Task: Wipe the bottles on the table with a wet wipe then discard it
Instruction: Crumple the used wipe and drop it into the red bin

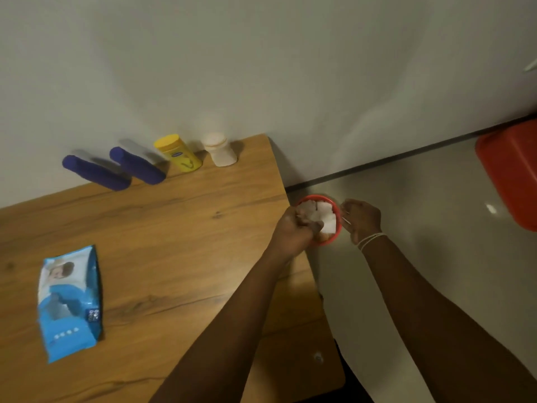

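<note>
Head camera looks steeply down over table corner and floor.

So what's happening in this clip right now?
A person is discarding a used wipe. The left hand pushes a white wipe into a small red bin beside the table's edge, and the right hand is at the bin's rim. Four bottles stand by the wall; the wipes pack lies on the table.
</note>
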